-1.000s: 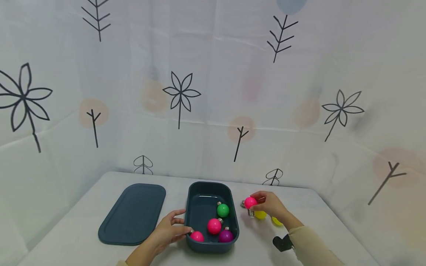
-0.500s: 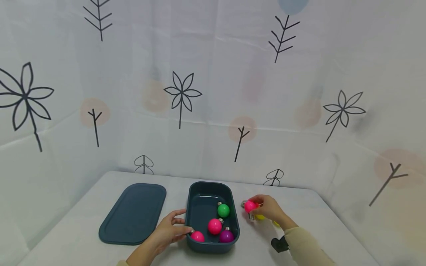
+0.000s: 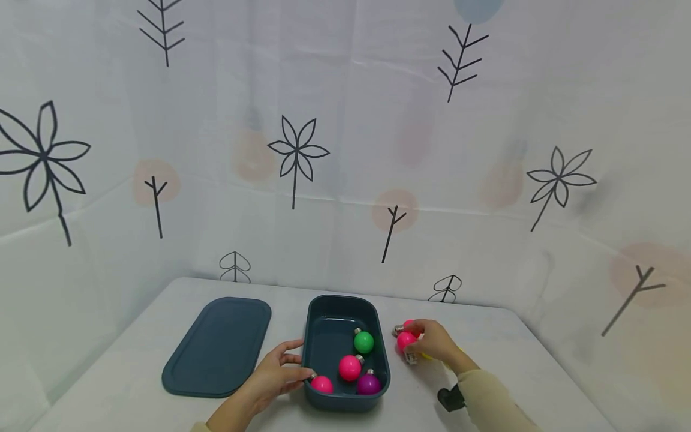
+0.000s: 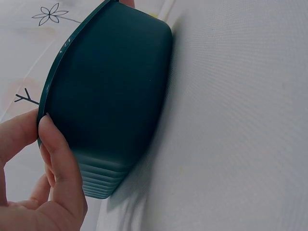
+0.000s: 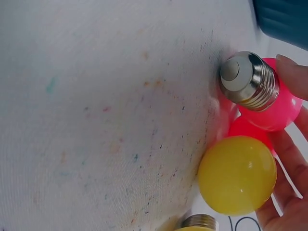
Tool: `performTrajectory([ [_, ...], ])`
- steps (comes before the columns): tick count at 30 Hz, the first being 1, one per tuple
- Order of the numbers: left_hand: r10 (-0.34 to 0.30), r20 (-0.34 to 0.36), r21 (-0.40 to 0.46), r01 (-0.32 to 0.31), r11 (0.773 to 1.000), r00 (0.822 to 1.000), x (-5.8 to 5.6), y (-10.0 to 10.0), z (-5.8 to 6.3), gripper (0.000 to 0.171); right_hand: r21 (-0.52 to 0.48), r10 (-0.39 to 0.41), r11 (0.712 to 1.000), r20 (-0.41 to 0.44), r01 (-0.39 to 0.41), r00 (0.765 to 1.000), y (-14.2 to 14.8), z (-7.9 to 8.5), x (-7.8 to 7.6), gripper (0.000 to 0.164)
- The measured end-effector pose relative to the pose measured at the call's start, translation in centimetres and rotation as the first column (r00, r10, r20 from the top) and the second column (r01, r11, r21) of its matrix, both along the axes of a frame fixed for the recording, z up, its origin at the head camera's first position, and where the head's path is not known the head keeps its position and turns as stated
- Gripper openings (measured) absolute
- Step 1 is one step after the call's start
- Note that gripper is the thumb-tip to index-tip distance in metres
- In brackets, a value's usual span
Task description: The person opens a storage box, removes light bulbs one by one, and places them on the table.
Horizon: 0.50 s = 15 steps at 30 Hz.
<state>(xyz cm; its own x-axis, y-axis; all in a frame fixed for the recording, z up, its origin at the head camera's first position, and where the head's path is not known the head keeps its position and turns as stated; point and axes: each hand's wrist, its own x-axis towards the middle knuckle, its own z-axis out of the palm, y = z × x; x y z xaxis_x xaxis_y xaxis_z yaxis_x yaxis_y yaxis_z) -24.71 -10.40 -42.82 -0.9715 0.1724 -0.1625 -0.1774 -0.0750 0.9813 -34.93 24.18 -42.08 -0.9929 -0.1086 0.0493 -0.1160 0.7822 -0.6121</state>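
My left hand (image 3: 272,375) pinches the left rim of a dark blue-green container (image 3: 326,345); the left wrist view shows the thumb and a finger at its edge. Inside lie a green light bulb (image 3: 364,342), a purple bulb (image 3: 369,383) and two pink bulbs, one by the centre (image 3: 349,368) and one at the near left corner (image 3: 322,384). Right of the container, my right hand (image 3: 439,347) holds a pink bulb (image 5: 276,103), its metal base pointing towards me. Another pink bulb (image 3: 412,327) lies just behind it. Beside them is a yellow bulb (image 5: 238,175), partly hidden in the head view.
A flat dark lid (image 3: 218,348) lies on the white table left of the container. A black heart-shaped piece (image 3: 450,398) lies near my right sleeve. A second yellow bulb (image 5: 198,225) shows at the right wrist view's lower edge. A printed curtain (image 3: 345,150) hangs behind.
My right hand has come slightly nearer to me and lower with the pink bulb. The pink bulb behind shows more now, and the yellow ones less. My left hand keeps its grip.
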Motion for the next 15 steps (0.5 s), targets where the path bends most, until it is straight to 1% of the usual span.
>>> performTrajectory([
  [6, -0.004, -0.002, 0.009, 0.004, 1.0, 1.0, 0.1, 0.0, 0.1, 0.076, -0.007, 0.011, 1.0, 0.003, -0.011, 1.0, 0.4, 0.1, 0.1, 0.033],
  [10, -0.003, -0.002, 0.008, 0.003, 1.0, 1.0, 0.1, 0.0, 0.1, 0.076, -0.01, 0.017, 1.0, -0.009, -0.017, 1.0, 0.5, 0.7, 0.5, 0.033],
  [15, -0.004, -0.004, 0.005, 0.004, 1.0, 1.0, 0.1, 0.0, 0.1, 0.076, 0.017, 0.028, 0.999, -0.041, -0.027, 0.999, 0.6, 1.6, 0.9, 0.034],
])
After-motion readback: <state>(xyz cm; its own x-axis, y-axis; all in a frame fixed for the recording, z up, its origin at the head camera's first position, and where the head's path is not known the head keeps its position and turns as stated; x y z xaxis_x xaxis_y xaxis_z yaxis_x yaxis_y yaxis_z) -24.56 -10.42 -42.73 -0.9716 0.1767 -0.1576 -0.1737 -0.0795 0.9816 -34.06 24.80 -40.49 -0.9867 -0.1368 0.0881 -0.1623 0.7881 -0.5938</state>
